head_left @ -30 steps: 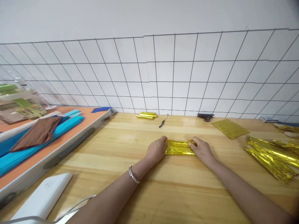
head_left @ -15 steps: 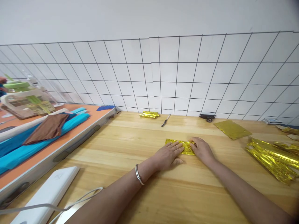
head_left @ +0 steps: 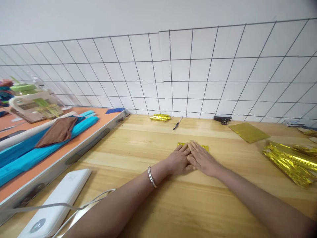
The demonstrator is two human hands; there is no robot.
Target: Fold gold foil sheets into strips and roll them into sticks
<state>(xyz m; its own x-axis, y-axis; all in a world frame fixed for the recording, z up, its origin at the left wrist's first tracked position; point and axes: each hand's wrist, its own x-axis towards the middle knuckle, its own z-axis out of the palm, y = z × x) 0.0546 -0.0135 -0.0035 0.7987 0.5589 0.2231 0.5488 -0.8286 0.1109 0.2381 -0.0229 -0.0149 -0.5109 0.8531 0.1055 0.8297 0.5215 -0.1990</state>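
Observation:
A small strip of shiny gold foil (head_left: 206,147) lies flat on the wooden table, mostly covered by my hands. My left hand (head_left: 178,160) rests palm down on its left part, fingers stretched out. Beside it and partly over its fingers, my right hand (head_left: 201,159) presses flat on the foil, fingers extended. Only the foil's far edge and right end show. Beyond it lie several rolled gold foil pieces (head_left: 160,117) and a pen (head_left: 177,123).
To the right are a flat gold sheet (head_left: 249,132) and a crumpled gold foil pile (head_left: 288,162). A black clip-like object (head_left: 222,119) sits by the tiled wall. At left, a white power strip (head_left: 58,198) with a cable lies below an orange board (head_left: 104,120) bearing blue and brown crepe paper (head_left: 58,131).
My right hand has let go of the foil's right end and moved left, now lying flat against my left hand. The view has shifted slightly.

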